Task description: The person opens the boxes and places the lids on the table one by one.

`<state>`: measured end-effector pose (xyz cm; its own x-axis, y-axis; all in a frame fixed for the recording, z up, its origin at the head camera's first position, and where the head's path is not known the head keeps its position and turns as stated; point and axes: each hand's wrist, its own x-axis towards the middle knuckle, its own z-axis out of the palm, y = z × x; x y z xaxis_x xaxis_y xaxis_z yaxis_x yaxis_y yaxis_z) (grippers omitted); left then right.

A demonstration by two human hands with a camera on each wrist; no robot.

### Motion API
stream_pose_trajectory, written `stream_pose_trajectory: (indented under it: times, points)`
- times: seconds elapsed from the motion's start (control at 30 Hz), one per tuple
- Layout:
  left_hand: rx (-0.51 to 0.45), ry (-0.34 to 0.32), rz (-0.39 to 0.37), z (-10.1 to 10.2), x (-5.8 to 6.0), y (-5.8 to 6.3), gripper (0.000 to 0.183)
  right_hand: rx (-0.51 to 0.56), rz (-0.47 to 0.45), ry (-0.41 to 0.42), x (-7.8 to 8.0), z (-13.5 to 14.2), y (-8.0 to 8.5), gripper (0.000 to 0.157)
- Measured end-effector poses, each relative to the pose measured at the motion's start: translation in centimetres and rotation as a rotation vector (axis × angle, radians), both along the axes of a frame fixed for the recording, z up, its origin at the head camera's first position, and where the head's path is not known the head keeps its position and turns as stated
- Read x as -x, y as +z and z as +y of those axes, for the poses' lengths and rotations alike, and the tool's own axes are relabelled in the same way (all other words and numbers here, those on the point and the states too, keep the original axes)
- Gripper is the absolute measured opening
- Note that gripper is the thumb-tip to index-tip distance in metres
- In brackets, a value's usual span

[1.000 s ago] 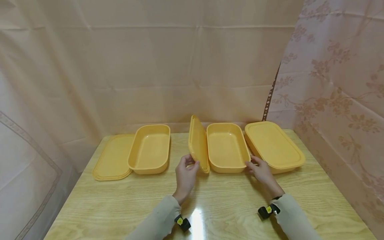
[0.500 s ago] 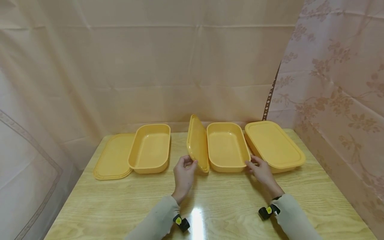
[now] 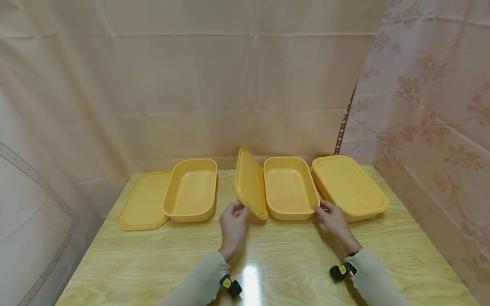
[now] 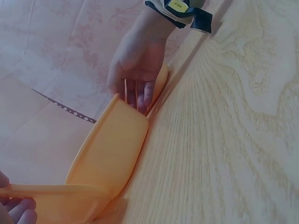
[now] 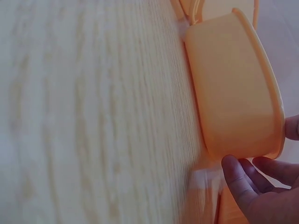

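Observation:
In the head view my left hand (image 3: 232,226) pinches the near edge of a yellow lid (image 3: 250,185), which stands tilted, leaning left. The lid's lower edge sits beside the left wall of an uncovered yellow food container (image 3: 292,187). At that container's near right corner is my right hand (image 3: 335,221), its thumb over the rim and its fingers against the outside. The right wrist view has the container wall (image 5: 238,88) close up, with the thumb (image 5: 292,128) at the rim. Only fingertips (image 4: 23,210) of my left hand show at the lid in the left wrist view.
Another uncovered container (image 3: 191,189) stands to the left, partly over a flat lid (image 3: 143,202). On the right, a container with its lid on (image 3: 350,185) stands at an angle, close to my right hand. Cloth (image 3: 245,85) hangs behind the wooden table (image 3: 291,263).
The lid has tipped further to the left, its upper edge moving away from the container. My left hand has shifted slightly left with it. The right hand and the containers have stayed put.

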<state>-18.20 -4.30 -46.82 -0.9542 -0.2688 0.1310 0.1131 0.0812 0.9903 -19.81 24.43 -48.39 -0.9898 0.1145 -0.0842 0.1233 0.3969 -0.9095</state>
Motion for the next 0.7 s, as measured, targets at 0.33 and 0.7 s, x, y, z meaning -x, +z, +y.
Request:
stream_pose_trajectory:
  times: [0.33, 0.7]
  points:
    - [-0.001, 0.036, -0.035, -0.2, 0.05, -0.33, 0.018, -0.037, 0.015, -0.008, 0.09, 0.04, -0.19, 0.044]
    - [-0.006, 0.035, -0.093, -0.57, 0.12, -0.63, 0.014, -0.042, 0.0, -0.024, 0.04, -0.11, -0.06, 0.044]
